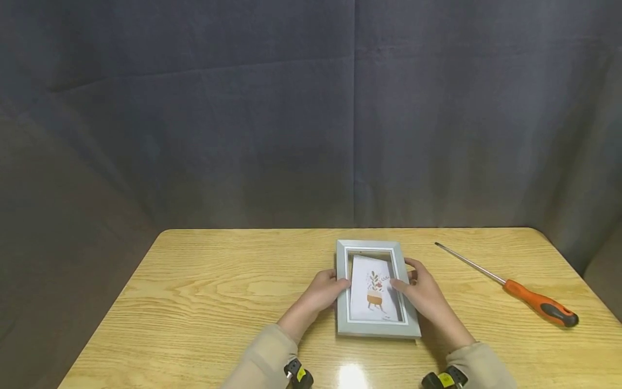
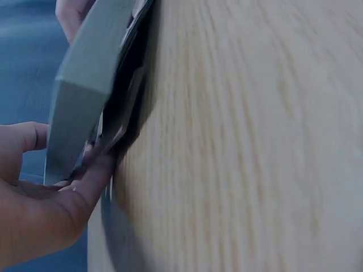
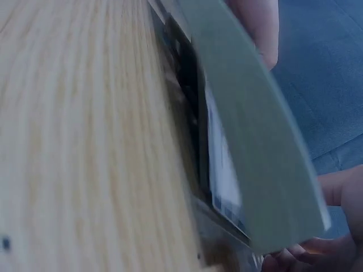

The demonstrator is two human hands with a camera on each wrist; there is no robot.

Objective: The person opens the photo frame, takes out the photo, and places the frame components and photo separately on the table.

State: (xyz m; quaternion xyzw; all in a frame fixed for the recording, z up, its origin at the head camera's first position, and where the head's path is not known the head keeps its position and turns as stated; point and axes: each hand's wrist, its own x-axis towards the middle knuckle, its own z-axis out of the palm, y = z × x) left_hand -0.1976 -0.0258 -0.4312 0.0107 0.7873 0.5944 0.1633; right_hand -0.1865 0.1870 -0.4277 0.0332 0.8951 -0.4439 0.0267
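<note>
A pale grey-green picture frame [image 1: 343, 313] is held face up over the table between both hands. My left hand [image 1: 324, 289] grips its left side, thumb on the front border and fingers underneath. On the opposite side my right hand [image 1: 423, 292] holds the border the same way. Inside the opening, a white card [image 1: 362, 275] printed with a potted plant lies askew, its top edge slanting below the frame's inner edge. Both wrist views show a dark panel [image 2: 129, 105] under the frame, with a gap between them; the card's edge [image 3: 221, 153] appears beside it in the right wrist view.
A screwdriver [image 1: 527, 294] with an orange and black handle lies on the wooden table [image 1: 218, 281] to the right, its tip towards the far edge. Behind the table hangs a dark grey curtain [image 1: 252, 119].
</note>
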